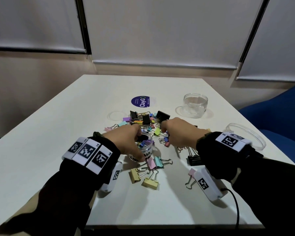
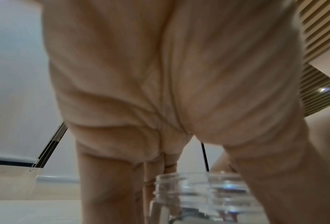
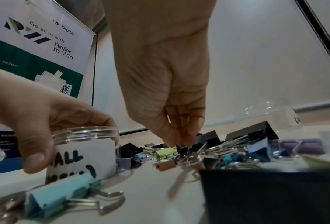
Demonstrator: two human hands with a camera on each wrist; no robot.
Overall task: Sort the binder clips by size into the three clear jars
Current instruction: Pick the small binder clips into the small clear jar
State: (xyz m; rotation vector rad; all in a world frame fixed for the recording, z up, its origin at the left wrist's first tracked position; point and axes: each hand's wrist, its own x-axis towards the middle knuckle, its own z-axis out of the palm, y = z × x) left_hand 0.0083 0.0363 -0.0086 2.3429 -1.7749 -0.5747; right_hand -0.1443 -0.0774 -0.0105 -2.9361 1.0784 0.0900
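My left hand [image 1: 138, 145] grips a small clear jar [image 1: 144, 151] labelled in black marker, thumb on the near wall and fingers over the rim; several small coloured clips lie inside. The same jar [image 3: 83, 147] shows in the right wrist view, and its rim [image 2: 198, 188] in the left wrist view. My right hand [image 1: 162, 129] reaches down into the pile of binder clips [image 1: 143, 120], fingertips bunched and pinching a small black clip [image 3: 183, 149]. An empty larger jar [image 1: 195, 105] stands at the back right. A third clear jar [image 1: 245, 136] sits at the right edge, partly behind my wrist.
Pastel clips [image 1: 150, 176] lie between me and the small jar, and a large black clip [image 1: 194, 160] lies under my right wrist. A clear lid [image 1: 116, 115] and a round blue sticker [image 1: 140, 101] are beyond the pile. Blue chairs [image 1: 279, 113] flank the white table [image 1: 58, 116].
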